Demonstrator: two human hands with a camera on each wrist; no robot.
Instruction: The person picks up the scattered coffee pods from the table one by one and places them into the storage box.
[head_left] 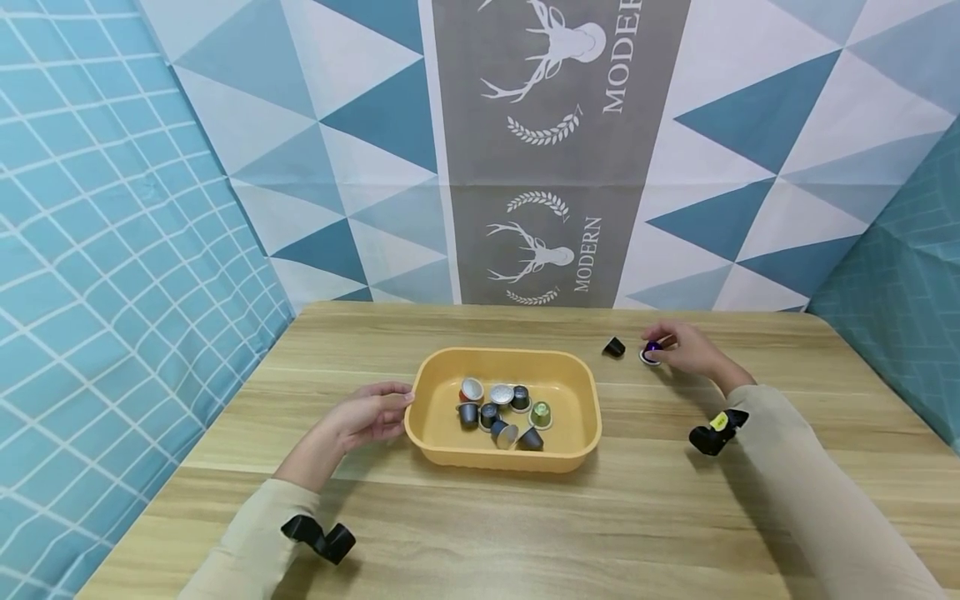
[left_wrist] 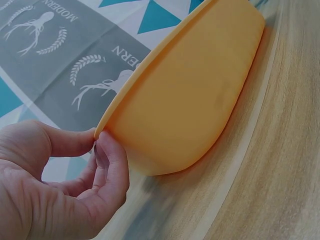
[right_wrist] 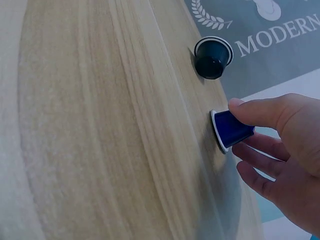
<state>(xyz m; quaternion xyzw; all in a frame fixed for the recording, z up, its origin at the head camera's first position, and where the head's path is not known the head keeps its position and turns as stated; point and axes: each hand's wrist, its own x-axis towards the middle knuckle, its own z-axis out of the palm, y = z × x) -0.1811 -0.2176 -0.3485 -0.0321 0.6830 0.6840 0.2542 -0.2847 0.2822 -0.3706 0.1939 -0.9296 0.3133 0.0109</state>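
Observation:
A yellow plastic basin (head_left: 585, 392) stands on the table with several coffee capsules in it, among them a green capsule (head_left: 541, 414) and an orange-red one (head_left: 472, 390). At its left end, my left hand (head_left: 372, 412) pinches the rim between thumb and fingers, plain in the left wrist view. Right of the basin, my right hand (head_left: 686, 348) holds a dark blue coffee capsule (right_wrist: 232, 129) between thumb and fingers. Its silver rim faces the tabletop; I cannot tell whether it touches. A black coffee capsule (head_left: 614, 347) lies on its side just left of that hand.
The wooden table (head_left: 480, 525) ends at a patterned cloth backdrop (head_left: 360, 167) behind the basin. A blue checked cloth (head_left: 135, 292) hangs along the left side, and a teal cloth (head_left: 892, 275) along the right. Each sleeve carries a black wrist device (head_left: 717, 432).

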